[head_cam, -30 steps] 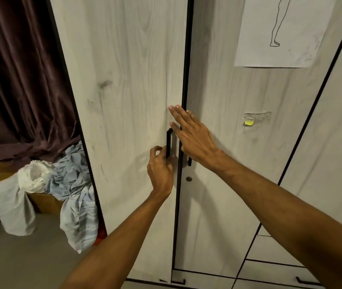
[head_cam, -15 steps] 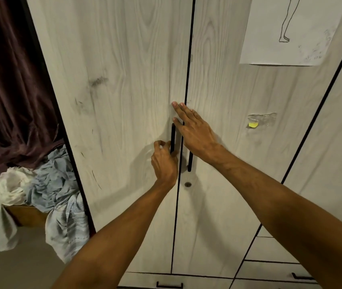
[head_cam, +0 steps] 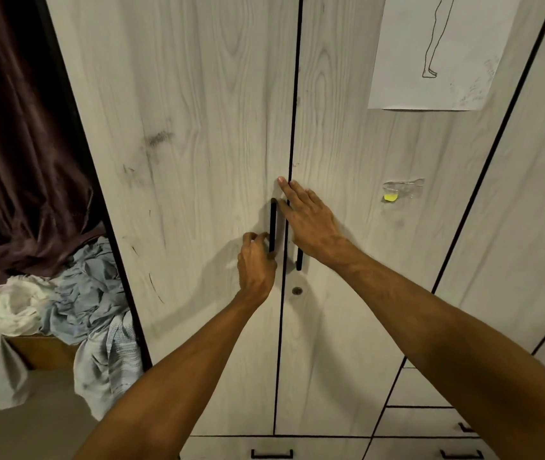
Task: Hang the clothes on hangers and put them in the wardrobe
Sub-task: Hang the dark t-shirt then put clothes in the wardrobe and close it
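Standing at the closed wardrobe (head_cam: 198, 161), curling the left hand (head_cam: 256, 265) round the left door's black handle (head_cam: 272, 220), pressing the right hand (head_cam: 312, 225) flat, fingers straight, on the right door (head_cam: 347, 327); leaving the clothes (head_cam: 88, 303) heaped on a wooden ledge (head_cam: 42, 353) at the left, below a dark curtain (head_cam: 15, 161)

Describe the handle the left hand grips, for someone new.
On the pale wood-grain wardrobe, find the black seam between the two tall doors. Just left of it runs a slim black bar handle, gripped low by the left hand; its twin lies mostly under the flat right hand.
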